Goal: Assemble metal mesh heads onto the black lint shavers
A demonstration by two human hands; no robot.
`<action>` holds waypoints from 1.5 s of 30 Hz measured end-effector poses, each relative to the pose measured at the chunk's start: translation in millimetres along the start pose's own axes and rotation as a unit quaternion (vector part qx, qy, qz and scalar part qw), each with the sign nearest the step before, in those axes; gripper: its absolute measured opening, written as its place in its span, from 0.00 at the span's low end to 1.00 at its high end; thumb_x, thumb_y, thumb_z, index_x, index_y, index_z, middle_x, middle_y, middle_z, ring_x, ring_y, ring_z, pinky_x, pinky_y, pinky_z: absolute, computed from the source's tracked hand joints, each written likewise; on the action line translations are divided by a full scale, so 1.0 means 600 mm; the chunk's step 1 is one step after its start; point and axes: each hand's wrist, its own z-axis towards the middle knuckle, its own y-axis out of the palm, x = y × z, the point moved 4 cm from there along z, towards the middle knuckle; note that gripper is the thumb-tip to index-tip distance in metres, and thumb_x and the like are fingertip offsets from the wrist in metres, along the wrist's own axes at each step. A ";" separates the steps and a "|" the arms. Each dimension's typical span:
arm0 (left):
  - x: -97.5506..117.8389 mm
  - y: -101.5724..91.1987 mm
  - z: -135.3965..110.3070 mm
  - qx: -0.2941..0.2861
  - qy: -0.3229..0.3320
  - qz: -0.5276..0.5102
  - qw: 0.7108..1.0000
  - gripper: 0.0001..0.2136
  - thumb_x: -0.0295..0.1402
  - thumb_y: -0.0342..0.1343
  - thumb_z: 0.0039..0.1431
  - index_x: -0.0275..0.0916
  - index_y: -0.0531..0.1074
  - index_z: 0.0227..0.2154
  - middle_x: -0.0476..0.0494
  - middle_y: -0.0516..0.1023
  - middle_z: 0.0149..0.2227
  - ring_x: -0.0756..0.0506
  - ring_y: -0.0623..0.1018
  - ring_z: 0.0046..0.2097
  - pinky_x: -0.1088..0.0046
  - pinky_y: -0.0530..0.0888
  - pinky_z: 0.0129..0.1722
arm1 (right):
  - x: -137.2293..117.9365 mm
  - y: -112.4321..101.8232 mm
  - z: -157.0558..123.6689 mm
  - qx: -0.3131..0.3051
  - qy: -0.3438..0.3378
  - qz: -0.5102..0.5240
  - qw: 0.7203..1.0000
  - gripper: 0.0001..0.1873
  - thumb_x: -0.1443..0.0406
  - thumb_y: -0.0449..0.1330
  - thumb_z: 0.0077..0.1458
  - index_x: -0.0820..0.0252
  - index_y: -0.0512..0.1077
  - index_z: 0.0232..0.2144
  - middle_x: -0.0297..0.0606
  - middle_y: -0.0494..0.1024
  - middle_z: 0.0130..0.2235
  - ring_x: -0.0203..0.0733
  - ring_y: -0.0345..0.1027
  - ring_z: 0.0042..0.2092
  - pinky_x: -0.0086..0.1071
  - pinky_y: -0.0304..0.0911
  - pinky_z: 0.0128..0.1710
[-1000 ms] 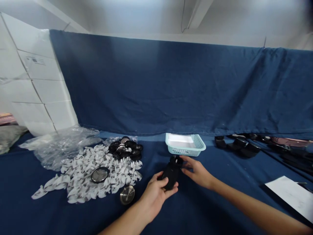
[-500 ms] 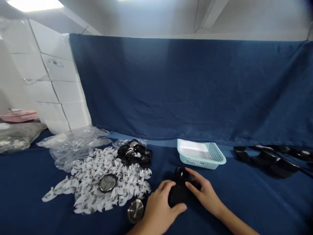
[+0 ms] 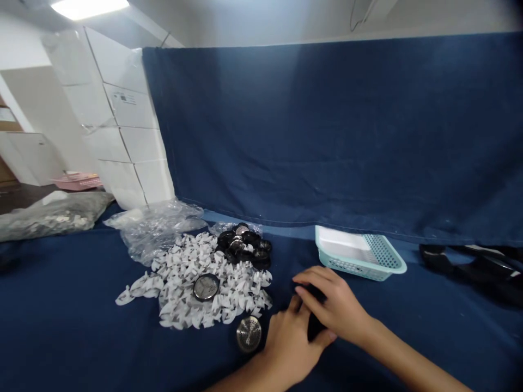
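Observation:
In front of me, my left hand (image 3: 291, 343) is wrapped around a smooth black object (image 3: 316, 325), its thumb along the near side. My right hand (image 3: 332, 299) closes over the top of the same object, fingers bent. Most of the object is hidden by my hands, so its kind cannot be made out. Just left of my left hand lies a round perforated metal disc (image 3: 249, 334). Beyond it spreads a heap of small white plastic pieces (image 3: 183, 305), with a black-rimmed metal disc (image 3: 206, 287) resting on top.
Several black round parts with metal faces (image 3: 261, 254) are piled behind the white pieces. A light-green basket (image 3: 355, 267) holding something white stands back right. Clear plastic bags (image 3: 159, 226) lie back left, near stacked white boxes (image 3: 139, 141). Black items (image 3: 478, 272) sit far right.
My right hand has moved from the object's right side to over its top, covering more of it. The camera view has turned left, so everything appears shifted right.

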 end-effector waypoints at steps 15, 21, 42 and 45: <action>-0.006 -0.006 -0.003 -0.028 0.000 0.005 1.000 0.28 0.47 0.50 0.60 0.45 0.59 0.61 0.36 0.71 0.56 0.31 0.79 0.46 0.50 0.75 0.46 | 0.007 0.142 0.138 -0.165 -0.002 -0.001 0.986 0.17 0.72 0.54 0.59 0.52 0.77 0.45 0.36 0.81 0.44 0.43 0.74 0.44 0.34 0.66 0.46; -0.004 -0.009 -0.003 -0.022 0.002 -0.001 1.000 0.28 0.45 0.51 0.59 0.46 0.58 0.61 0.38 0.69 0.58 0.30 0.79 0.45 0.48 0.75 0.46 | 0.018 0.148 0.147 -0.188 -0.003 -0.016 0.982 0.07 0.69 0.57 0.62 0.61 0.75 0.39 0.38 0.77 0.42 0.42 0.72 0.42 0.40 0.68 0.44; -0.014 0.003 0.006 -0.007 -0.003 0.000 1.000 0.22 0.44 0.49 0.60 0.44 0.64 0.56 0.42 0.71 0.55 0.35 0.78 0.47 0.54 0.74 0.48 | 0.068 0.006 0.053 -0.010 0.225 0.450 0.864 0.22 0.64 0.54 0.60 0.57 0.65 0.57 0.41 0.77 0.44 0.43 0.75 0.44 0.43 0.73 0.49; -0.012 0.001 0.007 -0.003 0.002 0.002 1.000 0.21 0.44 0.49 0.60 0.44 0.65 0.55 0.42 0.72 0.54 0.36 0.79 0.46 0.55 0.74 0.47 | 0.090 -0.007 0.006 0.019 0.269 0.504 0.820 0.24 0.66 0.57 0.57 0.57 0.65 0.57 0.39 0.79 0.42 0.43 0.76 0.45 0.45 0.69 0.54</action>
